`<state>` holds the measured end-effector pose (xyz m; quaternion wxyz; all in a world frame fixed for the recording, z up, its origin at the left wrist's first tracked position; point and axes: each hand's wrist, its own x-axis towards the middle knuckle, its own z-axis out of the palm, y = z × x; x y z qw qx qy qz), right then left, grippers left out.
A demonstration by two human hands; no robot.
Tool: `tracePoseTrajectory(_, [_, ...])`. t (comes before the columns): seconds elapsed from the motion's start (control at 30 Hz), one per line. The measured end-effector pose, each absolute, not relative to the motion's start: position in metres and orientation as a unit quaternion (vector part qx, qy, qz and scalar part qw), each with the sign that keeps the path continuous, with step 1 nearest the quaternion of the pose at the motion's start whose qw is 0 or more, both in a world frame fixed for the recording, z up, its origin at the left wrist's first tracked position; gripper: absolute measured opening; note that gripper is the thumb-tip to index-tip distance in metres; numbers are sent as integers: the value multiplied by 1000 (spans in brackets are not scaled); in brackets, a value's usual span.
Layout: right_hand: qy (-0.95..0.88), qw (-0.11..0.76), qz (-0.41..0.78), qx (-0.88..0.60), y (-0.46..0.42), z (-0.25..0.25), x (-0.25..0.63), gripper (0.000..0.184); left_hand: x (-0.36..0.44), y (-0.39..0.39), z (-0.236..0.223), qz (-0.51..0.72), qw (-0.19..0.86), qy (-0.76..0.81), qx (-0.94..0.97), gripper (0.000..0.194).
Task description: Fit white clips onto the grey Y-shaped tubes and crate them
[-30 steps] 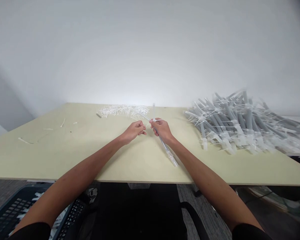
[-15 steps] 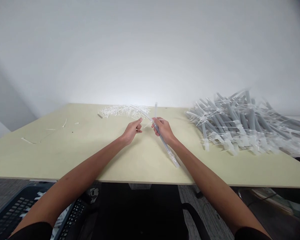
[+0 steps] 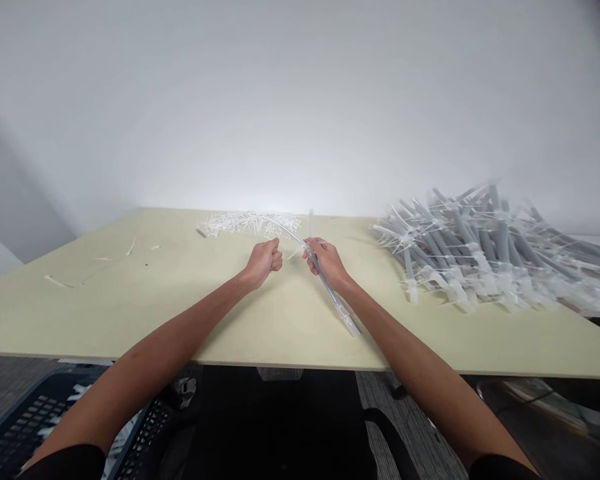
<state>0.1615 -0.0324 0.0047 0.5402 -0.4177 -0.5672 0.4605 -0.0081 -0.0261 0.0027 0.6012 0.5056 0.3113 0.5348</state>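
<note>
Right hand is gripping a slim gray tube over the middle of the tabletop, fingers wrapped round its upper part and hiding that stretch. Tube slants down toward the near edge and ends in a clear, glossy sleeve. Thin clear strip arcs from the grip up and left, crossing in front of the tie pile; a clear flat piece stands up behind the fingers.

Left hand is curled into a fist just beside, apart from the tube — can't tell if anything's inside.

Around them: loose pile of thin white plastic ties at the back, small gray stick at its left end. Curled white scraps lie scattered further left. Big tangled heap on the right — matte gray tubes, frosted ends, ties poking out everywhere; it takes up most of that side.

Below, a dark lattice basket holds white pieces; left forearm blocks part of it. Tabletop is smooth, pale yellow; carpet is striped gray.
</note>
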Motion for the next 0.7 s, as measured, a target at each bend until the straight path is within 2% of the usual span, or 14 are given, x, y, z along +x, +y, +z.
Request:
tracePoseTrajectory(0.23, [-574,539,455,-416,-33,5,161,27,-10,-27,0,523,625,273,511,42])
tracePoseTrajectory(0.37, [-573,542,450,-419,-33,6,162,27,-11,-32,3,514,645,243,511,34])
tracePoseTrajectory(0.57, [-546,571,436,-431,-34,12,168,24,-14,-32,5,461,722,200,475,80])
tracePoseTrajectory(0.7, [-516,594,428,-445,-32,14,173,22,-17,-30,5,416,785,136,438,88])
